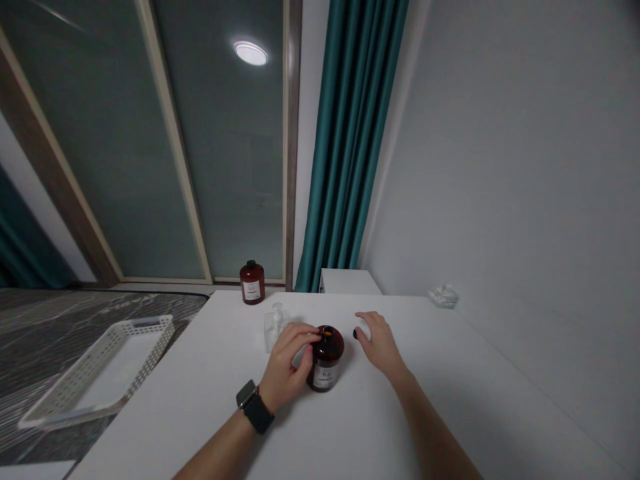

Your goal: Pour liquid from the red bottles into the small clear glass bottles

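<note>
An uncapped dark brown bottle [325,375] with a white label stands upright on the white table [370,427]. My left hand [290,363] holds it from the left, with fingers over its shoulder near the open mouth and thumb against its side. To its right, my right hand [379,343] hovers with thumb and fingers apart. A small black cap [355,333] shows at the right thumb's tip, partly hidden by it. Just beyond my left hand stands a clear glass bottle [276,327] with a stopper, its lower right part covered by my fingers.
Another brown bottle [252,283], with a black cap on, stands at the table's far left corner. A crumpled clear plastic item [444,296] lies at the back right by the wall. Left of the table is a white perforated basket [145,325]. Behind it hangs a green curtain [350,153].
</note>
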`<move>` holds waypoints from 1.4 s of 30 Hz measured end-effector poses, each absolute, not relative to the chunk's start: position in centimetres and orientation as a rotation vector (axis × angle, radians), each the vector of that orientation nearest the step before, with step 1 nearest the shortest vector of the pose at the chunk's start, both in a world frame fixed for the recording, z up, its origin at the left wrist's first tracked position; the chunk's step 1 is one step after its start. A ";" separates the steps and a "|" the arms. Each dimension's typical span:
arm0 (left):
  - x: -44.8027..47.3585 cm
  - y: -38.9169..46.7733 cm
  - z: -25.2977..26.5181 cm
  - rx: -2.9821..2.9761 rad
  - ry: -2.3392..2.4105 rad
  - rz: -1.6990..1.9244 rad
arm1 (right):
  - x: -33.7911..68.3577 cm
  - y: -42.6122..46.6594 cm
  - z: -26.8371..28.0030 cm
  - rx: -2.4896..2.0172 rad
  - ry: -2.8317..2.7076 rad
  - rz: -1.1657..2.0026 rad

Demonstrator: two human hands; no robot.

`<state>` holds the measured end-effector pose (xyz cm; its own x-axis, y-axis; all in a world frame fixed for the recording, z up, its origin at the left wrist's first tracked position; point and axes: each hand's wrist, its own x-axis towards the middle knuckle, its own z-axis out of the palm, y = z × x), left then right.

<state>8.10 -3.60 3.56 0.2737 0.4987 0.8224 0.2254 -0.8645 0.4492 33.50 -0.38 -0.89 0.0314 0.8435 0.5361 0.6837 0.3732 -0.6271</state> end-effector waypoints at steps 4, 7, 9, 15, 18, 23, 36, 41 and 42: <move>7.9 -3.5 3.6 2.312 0.699 1.631 | 30.9 -1.5 0.8 -1.225 -1.632 0.347; 7.8 -3.5 3.8 2.313 0.723 1.633 | 29.0 -2.7 1.6 -1.106 -1.657 0.439; 7.7 -3.5 3.9 2.319 0.718 1.635 | 28.2 -3.4 1.9 -1.007 -1.669 0.504; 7.2 -3.4 4.4 2.347 0.691 1.674 | 27.6 -4.0 2.0 -0.891 -1.755 0.642; 6.6 -3.1 4.8 2.330 0.744 1.743 | 27.7 -3.9 1.6 -0.915 -1.760 0.704; 4.9 -2.2 6.0 2.190 0.924 1.879 | 27.7 -3.8 1.4 -0.953 -1.760 0.802; -1.3 1.6 0.9 2.203 1.456 1.362 | 27.3 -3.6 1.1 -1.026 -1.704 0.862; -1.3 2.1 0.0 2.251 1.427 1.200 | 27.1 -3.5 1.0 -1.070 -1.671 0.863; -1.3 2.1 -0.1 2.280 1.402 1.169 | 27.0 -3.5 1.1 -1.077 -1.664 0.855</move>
<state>-1.27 2.12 -0.10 0.2285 0.8277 0.5125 0.6526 -0.5208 0.5503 27.00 -3.45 1.06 -0.1674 0.9274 0.3345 0.2680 0.3693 -0.8898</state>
